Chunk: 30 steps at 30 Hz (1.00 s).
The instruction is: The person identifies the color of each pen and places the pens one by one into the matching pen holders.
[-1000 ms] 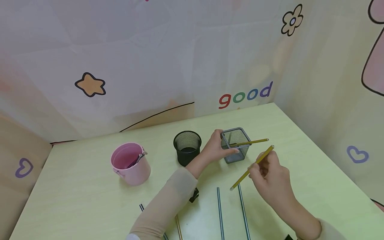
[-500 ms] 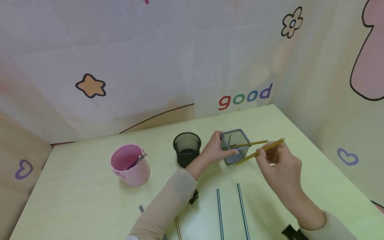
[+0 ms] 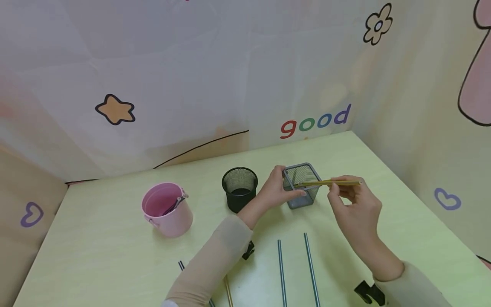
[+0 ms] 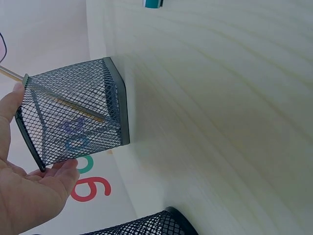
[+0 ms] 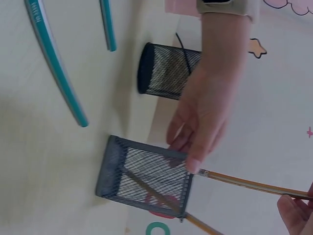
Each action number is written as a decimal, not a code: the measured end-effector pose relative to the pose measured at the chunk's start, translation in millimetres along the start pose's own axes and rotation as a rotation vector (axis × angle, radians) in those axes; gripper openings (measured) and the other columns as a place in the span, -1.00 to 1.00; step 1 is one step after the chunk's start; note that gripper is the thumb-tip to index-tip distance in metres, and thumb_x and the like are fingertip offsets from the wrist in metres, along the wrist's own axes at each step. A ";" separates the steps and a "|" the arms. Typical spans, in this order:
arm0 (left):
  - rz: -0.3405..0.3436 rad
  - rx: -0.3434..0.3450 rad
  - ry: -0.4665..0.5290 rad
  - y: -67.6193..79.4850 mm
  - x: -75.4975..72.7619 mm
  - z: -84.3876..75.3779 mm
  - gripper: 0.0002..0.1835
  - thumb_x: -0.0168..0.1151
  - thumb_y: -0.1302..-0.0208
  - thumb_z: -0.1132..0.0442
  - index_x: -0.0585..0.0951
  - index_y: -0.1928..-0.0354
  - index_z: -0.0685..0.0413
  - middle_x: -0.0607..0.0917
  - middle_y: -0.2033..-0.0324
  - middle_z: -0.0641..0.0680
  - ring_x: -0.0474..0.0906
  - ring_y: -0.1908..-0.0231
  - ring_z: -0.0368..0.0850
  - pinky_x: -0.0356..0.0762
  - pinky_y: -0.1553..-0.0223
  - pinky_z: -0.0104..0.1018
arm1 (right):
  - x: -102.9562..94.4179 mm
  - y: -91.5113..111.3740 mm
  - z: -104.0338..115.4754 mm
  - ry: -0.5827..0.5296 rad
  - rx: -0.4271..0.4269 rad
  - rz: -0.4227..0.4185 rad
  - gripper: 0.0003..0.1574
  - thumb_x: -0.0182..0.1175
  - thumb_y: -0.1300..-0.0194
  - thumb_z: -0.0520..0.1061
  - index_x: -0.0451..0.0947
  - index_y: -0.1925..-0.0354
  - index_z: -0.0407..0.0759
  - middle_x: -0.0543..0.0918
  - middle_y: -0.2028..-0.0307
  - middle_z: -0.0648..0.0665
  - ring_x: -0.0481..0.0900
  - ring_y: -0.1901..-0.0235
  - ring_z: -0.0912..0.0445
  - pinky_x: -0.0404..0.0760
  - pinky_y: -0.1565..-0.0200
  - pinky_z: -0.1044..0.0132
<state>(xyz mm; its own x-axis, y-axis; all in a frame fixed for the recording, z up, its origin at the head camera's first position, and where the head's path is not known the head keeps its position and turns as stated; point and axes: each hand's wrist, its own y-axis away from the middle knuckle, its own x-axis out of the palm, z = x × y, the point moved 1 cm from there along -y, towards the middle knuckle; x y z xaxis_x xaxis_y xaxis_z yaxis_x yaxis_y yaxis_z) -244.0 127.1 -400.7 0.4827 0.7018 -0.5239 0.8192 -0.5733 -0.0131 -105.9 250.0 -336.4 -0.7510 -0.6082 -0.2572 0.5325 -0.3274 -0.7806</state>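
Observation:
My left hand (image 3: 277,192) grips the grey square mesh pen holder (image 3: 301,202) at its upper part, thumb on the near side. The holder stands on the table. One yellow pencil (image 5: 199,224) leans inside it, seen through the mesh in both wrist views, its upper end sticking out over the rim. With thumb and fingers, my right hand (image 3: 356,209) pinches a second yellow pencil (image 5: 254,184) by its outer part. That pencil lies nearly level, its tip at the holder's rim, close to my left thumb in the right wrist view.
A round black mesh cup (image 3: 239,200) stands left of the holder. Farther left is a pink bucket (image 3: 172,221) with dark items inside. Blue-green pencils (image 3: 281,273) and another yellow pencil (image 3: 228,290) lie in front. The patterned backdrop (image 3: 192,85) borders the table's back.
My right hand has brought its pencil from a slanted position in front of the holder up to the holder's mouth, turning it nearly level. The left hand and holder have stayed put.

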 end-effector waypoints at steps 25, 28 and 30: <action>-0.002 0.025 0.005 2.9 -1.4 4.2 -0.04 0.43 -0.06 0.01 0.10 -0.35 0.25 0.40 -0.11 0.18 0.40 -0.13 0.07 0.44 -0.14 -0.16 | 32.4 21.6 -34.5 0.085 0.222 0.175 -0.88 0.16 -0.16 -0.37 0.59 0.28 -0.38 0.70 0.48 -0.28 0.46 0.54 0.45 0.40 0.51 0.70; -0.003 0.027 0.001 2.7 -0.9 4.9 -0.05 0.42 -0.06 0.01 0.11 -0.35 0.25 0.40 -0.11 0.18 0.40 -0.13 0.07 0.44 -0.14 -0.17 | 34.2 22.7 -37.2 0.092 0.225 0.185 -0.88 0.17 -0.15 -0.36 0.59 0.29 -0.37 0.69 0.50 -0.27 0.45 0.56 0.45 0.39 0.54 0.67; -0.003 0.026 0.000 2.4 -0.1 5.0 -0.06 0.42 -0.07 0.01 0.11 -0.34 0.24 0.40 -0.12 0.18 0.40 -0.13 0.06 0.44 -0.14 -0.18 | 35.1 23.1 -38.8 0.101 0.229 0.190 -0.87 0.18 -0.15 -0.35 0.59 0.28 -0.37 0.69 0.49 -0.26 0.45 0.57 0.46 0.38 0.54 0.66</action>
<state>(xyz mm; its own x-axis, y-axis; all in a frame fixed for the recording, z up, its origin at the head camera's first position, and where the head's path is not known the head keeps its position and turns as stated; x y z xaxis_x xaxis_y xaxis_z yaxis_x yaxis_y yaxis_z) -243.7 123.5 -405.0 0.4805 0.7033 -0.5239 0.8124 -0.5820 -0.0363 -135.1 249.1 -385.6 -0.6585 -0.6029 -0.4504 0.7325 -0.3762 -0.5674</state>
